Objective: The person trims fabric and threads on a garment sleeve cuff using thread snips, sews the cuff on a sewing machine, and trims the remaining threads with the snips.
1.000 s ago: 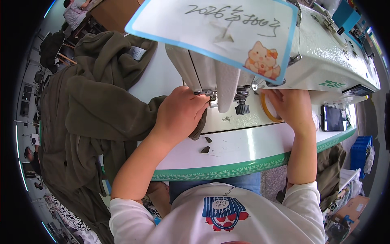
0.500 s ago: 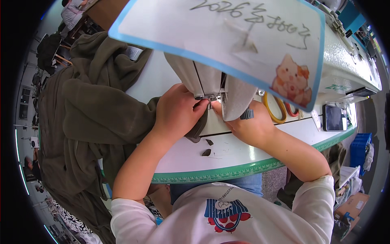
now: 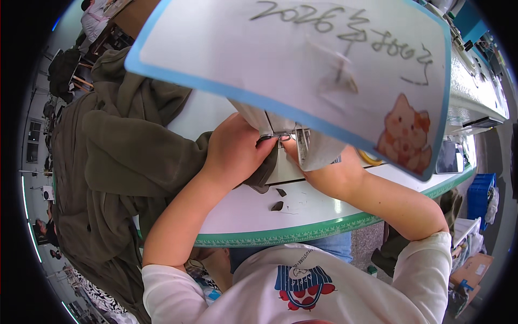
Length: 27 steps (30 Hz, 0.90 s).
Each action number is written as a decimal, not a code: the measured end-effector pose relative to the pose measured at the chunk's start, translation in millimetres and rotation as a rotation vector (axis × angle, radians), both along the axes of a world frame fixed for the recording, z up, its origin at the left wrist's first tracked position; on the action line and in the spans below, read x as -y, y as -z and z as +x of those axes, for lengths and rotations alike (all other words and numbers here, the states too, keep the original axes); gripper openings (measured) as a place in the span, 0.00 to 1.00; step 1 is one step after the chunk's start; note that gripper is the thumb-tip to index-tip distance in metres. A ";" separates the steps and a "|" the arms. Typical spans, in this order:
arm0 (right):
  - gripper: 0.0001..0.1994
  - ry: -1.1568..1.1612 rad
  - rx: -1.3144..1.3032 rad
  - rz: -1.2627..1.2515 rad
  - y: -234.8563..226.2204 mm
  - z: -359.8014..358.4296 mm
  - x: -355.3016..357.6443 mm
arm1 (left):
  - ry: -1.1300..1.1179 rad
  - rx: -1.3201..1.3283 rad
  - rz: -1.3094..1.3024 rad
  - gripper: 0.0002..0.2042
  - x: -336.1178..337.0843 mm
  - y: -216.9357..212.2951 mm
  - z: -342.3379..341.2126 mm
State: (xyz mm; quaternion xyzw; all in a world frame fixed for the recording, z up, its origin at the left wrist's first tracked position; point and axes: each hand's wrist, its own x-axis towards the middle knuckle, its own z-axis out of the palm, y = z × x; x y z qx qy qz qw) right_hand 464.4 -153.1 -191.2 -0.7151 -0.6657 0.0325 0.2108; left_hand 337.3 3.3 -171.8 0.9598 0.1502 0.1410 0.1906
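A dark olive fabric garment [image 3: 135,148] is bunched over the left of the sewing table, its edge running in under the sewing machine head [image 3: 318,151]. My left hand [image 3: 229,148] is closed on that edge, thumb and fingertips right beside the presser foot. From the other side, my right hand [image 3: 337,178] reaches to the same spot, its fingertips drawn together close to the left thumb. The machine head covers part of the right hand, so what it pinches cannot be made out. A blue-bordered card [image 3: 259,59] with handwriting and a cartoon animal hides the machine's upper part.
Small olive scraps [image 3: 277,206] lie near the table's green ruler edge [image 3: 280,237]. Right of the machine are a yellow scissor handle [image 3: 371,159], mostly hidden by the card, and a phone [image 3: 450,159]. A blue crate [image 3: 479,191] stands beyond the table.
The card now looks larger and lower, covering more of the machine and the scissors; the red handle is hidden. Both hands stay at the presser foot with little visible movement.
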 end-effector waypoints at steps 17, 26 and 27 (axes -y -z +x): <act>0.11 -0.029 0.022 0.152 21.2 -3.1 7.2 | 0.167 0.063 0.162 0.07 12.4 -8.7 -11.2; 0.15 -0.046 0.181 0.235 30.8 -4.0 11.2 | 0.188 0.025 0.235 0.02 9.4 -12.3 -11.9; 0.15 -0.044 0.191 0.242 29.7 -3.9 10.4 | 0.187 0.023 0.236 0.02 9.9 -11.8 -12.4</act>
